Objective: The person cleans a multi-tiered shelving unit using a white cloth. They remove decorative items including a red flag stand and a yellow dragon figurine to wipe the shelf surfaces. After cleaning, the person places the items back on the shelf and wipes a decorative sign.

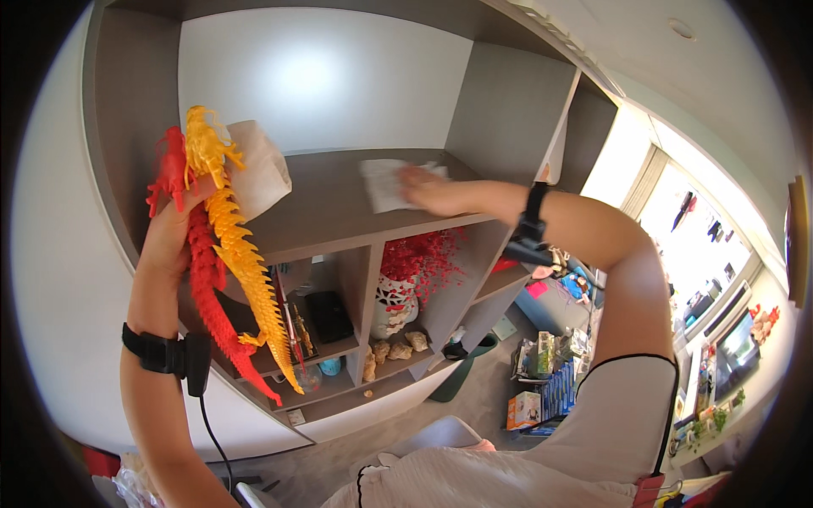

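Observation:
My left hand (170, 232) grips two jointed plastic dragon figures, a red dragon (204, 279) and a yellow dragon (244, 260), whose tails hang down in front of the lower shelves. Beside the dragons stands or leans a crumpled beige paper or cloth item (257, 171); whether my left hand touches it is hidden. My right hand (424, 190), slightly blurred, lies flat on a white cloth or tissue (382, 185) on the upper grey-brown shelf (317, 209). Each forearm wears a black strap with a device.
Lower compartments hold a patterned white vase (392, 308) with red berry sprays (422, 254), several rough stones (399, 351) and a black case (328, 316). Boxes and blue packages (559, 387) are stacked on the floor at right. A grey chair (441, 435) stands below me, and a black cable (216, 432) hangs at my left arm.

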Available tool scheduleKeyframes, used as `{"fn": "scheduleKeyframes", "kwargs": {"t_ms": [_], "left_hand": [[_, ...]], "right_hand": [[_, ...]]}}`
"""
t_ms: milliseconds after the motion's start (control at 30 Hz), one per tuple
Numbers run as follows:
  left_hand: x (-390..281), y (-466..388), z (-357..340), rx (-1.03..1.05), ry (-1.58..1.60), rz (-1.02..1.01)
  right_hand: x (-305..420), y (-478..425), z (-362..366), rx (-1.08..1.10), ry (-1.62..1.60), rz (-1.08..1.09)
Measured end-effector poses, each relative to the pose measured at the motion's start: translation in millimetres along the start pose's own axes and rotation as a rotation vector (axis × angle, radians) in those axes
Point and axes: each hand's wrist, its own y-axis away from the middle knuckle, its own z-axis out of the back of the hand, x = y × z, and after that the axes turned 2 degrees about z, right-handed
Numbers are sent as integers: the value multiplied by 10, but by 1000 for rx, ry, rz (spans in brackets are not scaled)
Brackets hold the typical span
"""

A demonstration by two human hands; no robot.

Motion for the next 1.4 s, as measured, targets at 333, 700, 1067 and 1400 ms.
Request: {"fn": "scheduleKeyframes", "kwargs": {"t_ms": [333, 700, 1067, 1400], "left_hand": [[-15, -13, 105, -13, -35, 13], [4, 15, 19, -92, -21, 9], [-3, -6, 139, -45, -54, 25], [4, -36, 43, 6, -17, 50]], "right_hand": [[-47, -772, 76, -38, -181, 318], [-946, -394, 277, 127, -138, -307], [-1076, -386, 93, -77, 173, -400], [-1868, -560, -233, -61, 23, -252]]}}
